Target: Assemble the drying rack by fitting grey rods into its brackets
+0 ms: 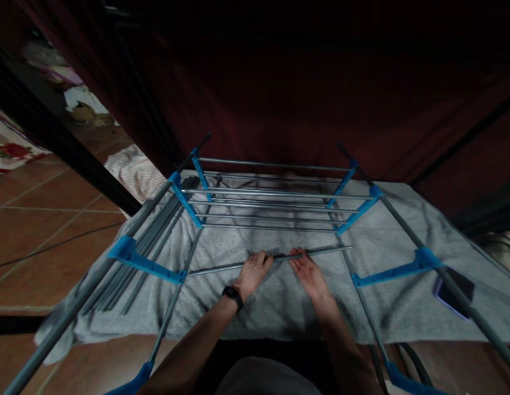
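Note:
A thin grey metal tube [216, 269] lies crosswise in front of me, low between the two sides of a grey rack frame. My left hand [251, 272], with a black band on its wrist, is closed around the tube near its middle. Just to the right, my right hand [308, 274] grips the same tube between thumb and fingers, palm partly turned up. The tube's left end comes close to a blue plastic bracket [147, 264]; its right end passes the frame's right inner upright. Opposite sits another blue bracket [397, 271].
Several crossbars [275, 193] span the rack's far part. Loose grey tubes [143, 247] lie at left on a grey blanket [279, 315]. A dark phone-like object [454, 292] rests at right. Behind hangs a dark red curtain [279, 104]; tiled floor [52, 230] shows at left.

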`<state>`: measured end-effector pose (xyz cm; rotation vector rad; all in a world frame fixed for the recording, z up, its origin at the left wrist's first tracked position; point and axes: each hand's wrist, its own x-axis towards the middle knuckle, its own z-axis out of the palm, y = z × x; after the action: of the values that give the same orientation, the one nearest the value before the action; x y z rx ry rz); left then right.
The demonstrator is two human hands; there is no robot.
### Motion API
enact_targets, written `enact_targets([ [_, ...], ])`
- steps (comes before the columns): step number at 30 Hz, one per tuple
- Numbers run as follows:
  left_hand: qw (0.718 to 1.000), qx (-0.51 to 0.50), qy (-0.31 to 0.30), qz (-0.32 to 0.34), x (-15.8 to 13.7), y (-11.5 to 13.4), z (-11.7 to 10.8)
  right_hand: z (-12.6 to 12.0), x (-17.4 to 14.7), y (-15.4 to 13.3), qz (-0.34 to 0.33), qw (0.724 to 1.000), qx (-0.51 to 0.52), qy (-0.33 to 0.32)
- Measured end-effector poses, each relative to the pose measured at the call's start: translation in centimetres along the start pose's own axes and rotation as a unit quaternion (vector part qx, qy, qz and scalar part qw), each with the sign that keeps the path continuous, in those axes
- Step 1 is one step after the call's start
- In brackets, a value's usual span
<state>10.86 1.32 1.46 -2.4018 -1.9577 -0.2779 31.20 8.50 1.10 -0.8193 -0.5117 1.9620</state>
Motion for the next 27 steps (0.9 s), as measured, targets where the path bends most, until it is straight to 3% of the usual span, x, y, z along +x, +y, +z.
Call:
enact_targets([
  [6,0.999,0.004,0.049,0.006,0.2,-0.1,-0.5,2.9,-1.2,3.3,0.029,0.996,-0.019,-0.085],
  [11,0.995,0.004,0.1,-0.027,0.4,-0.7,-2.1,6.2,-1.3,3.7,-0.023,0.989,-0.077,-0.125],
  [15,0.988,0.004,0.141,-0.056,0.9,-1.5,-4.1,9.0,-0.8,2.2,-0.07,0.981,-0.125,-0.13],
  [18,0.983,0.0,0.169,-0.069,1.4,-1.8,-5.6,11.5,-1.2,0.5,-0.146,0.965,-0.17,-0.135],
  [22,0.969,-0.04,0.234,-0.067,1.3,-1.5,-6.7,14.2,-2.4,-2.4,-0.26,0.925,-0.254,-0.11],
  [27,0.953,-0.091,0.279,-0.075,0.2,-1.6,-6.5,15.0,-4.1,-6.2,-0.361,0.881,-0.303,-0.045],
])
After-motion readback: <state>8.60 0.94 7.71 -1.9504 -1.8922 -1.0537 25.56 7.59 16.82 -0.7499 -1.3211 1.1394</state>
